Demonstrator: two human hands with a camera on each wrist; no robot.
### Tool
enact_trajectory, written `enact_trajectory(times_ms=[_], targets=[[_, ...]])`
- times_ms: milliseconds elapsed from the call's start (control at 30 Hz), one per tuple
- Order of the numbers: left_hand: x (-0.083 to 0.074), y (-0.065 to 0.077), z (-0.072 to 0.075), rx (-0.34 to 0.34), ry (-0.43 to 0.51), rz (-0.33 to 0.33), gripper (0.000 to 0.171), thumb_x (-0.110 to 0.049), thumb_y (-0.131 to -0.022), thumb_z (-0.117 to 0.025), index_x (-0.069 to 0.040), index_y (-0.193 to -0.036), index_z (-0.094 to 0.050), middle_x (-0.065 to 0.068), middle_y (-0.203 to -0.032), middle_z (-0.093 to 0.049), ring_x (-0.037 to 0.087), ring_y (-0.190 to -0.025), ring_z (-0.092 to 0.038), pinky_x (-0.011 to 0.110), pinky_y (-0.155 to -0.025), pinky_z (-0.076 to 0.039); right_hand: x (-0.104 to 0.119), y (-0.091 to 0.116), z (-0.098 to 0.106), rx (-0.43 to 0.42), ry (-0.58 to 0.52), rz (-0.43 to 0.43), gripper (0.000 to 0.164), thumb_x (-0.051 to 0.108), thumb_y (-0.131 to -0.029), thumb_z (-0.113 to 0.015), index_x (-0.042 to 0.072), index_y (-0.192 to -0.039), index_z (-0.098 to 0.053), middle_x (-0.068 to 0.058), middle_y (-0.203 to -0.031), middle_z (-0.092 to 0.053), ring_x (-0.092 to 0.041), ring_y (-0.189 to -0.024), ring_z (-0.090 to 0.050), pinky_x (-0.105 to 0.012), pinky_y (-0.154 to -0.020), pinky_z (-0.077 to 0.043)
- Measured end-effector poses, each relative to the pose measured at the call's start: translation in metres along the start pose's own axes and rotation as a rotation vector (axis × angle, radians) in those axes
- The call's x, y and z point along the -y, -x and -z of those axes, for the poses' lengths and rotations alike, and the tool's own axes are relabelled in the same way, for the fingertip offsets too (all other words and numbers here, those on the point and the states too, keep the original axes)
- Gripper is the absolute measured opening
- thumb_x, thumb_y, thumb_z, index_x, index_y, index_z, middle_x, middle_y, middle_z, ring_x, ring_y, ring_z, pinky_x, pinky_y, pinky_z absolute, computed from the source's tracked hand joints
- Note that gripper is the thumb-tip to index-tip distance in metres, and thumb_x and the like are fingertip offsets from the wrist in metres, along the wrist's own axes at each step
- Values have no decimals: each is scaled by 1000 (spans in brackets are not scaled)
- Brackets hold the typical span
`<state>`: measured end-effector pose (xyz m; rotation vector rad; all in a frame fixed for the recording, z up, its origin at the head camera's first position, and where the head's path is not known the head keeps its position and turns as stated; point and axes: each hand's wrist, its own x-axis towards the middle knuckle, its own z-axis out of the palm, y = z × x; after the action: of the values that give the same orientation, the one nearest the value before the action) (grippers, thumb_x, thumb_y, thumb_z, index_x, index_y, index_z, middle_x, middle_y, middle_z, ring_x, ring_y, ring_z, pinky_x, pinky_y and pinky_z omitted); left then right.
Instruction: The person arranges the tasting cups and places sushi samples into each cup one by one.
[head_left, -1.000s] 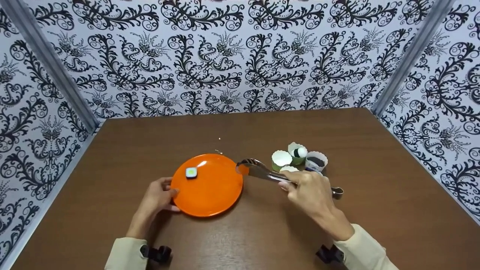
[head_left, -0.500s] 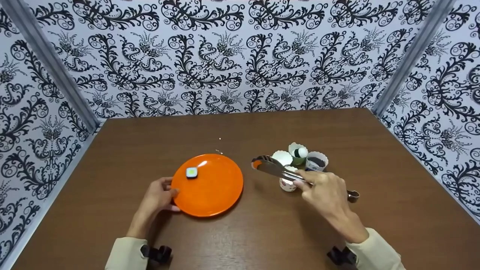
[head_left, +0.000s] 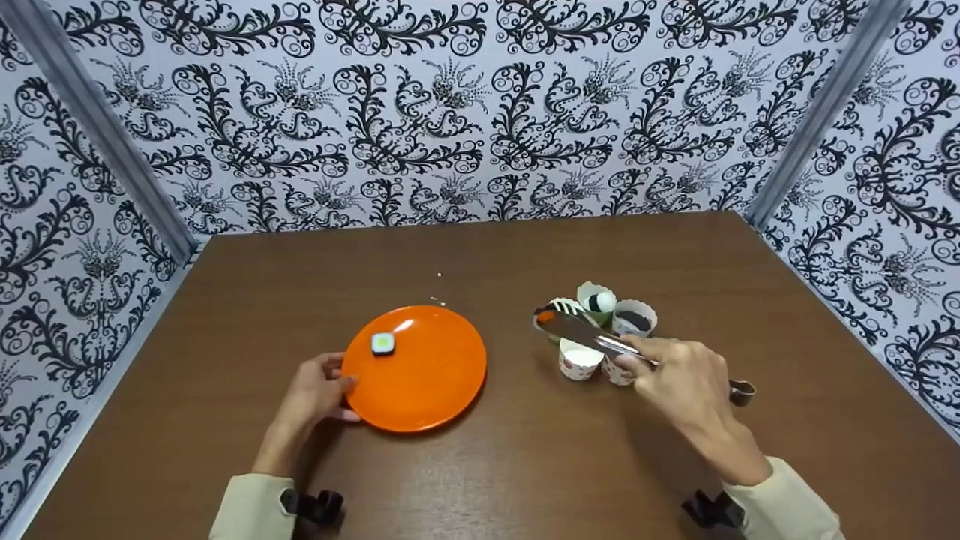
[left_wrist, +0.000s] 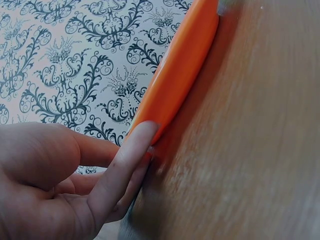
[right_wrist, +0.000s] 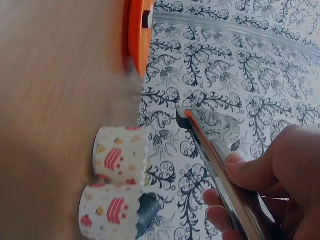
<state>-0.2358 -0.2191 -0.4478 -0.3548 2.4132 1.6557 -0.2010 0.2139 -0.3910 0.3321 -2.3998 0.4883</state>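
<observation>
An orange plate [head_left: 420, 375] lies on the brown table with one sushi roll piece [head_left: 382, 343], dark-sided with a green centre, near its upper left. My left hand [head_left: 311, 390] pinches the plate's left rim; in the left wrist view its fingers [left_wrist: 122, 170] meet the plate's edge. My right hand [head_left: 682, 379] grips metal tongs [right_wrist: 220, 175], raised over several paper baking cups [head_left: 580, 361]. An orange tint shows inside the tong tips; I cannot tell whether it is a reflection. One cup at the back holds a white and black piece [head_left: 601, 302].
Another cup [head_left: 634, 319] has something dark in it. The tongs partly cover the left rear cup. Small white specks [head_left: 438, 301] lie behind the plate. Patterned walls [head_left: 450, 112] border the table at the back and both sides.
My right hand has carried the tongs rightward, from the plate's right edge to above the paper cups. The left hand, plate and sushi roll piece stay where they were.
</observation>
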Motion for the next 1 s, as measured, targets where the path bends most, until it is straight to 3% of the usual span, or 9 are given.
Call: enact_trajectory(times_ms=[400,733,1000], targets=[[0,0,0,7,-13,47,51,-4,-101,-55,3,-148,-40,31,-136,-50,17,-70,-68,33,-60,-64,-20,6,10,-14,53,19,28,12,-69,-90,14,-96,-82,-12,-83,-78,-33,-52,-64,-44,-37,-40],[-1,-2,1,7,7,34,52,-3,-100,-56,5,-148,-39,31,-134,-51,19,-78,-69,35,-58,-64,-30,14,17,0,86,-16,27,15,-68,-90,14,-94,-83,-12,-82,-78,-26,-46,-57,-42,-36,-38],[1,-4,2,5,5,42,52,-2,-99,-56,4,-148,-39,31,-134,-50,19,-78,-69,35,-58,-64,-31,16,17,33,95,-42,26,17,-70,-90,15,-95,-83,-14,-82,-77,-32,-48,-60,-44,-36,-40]])
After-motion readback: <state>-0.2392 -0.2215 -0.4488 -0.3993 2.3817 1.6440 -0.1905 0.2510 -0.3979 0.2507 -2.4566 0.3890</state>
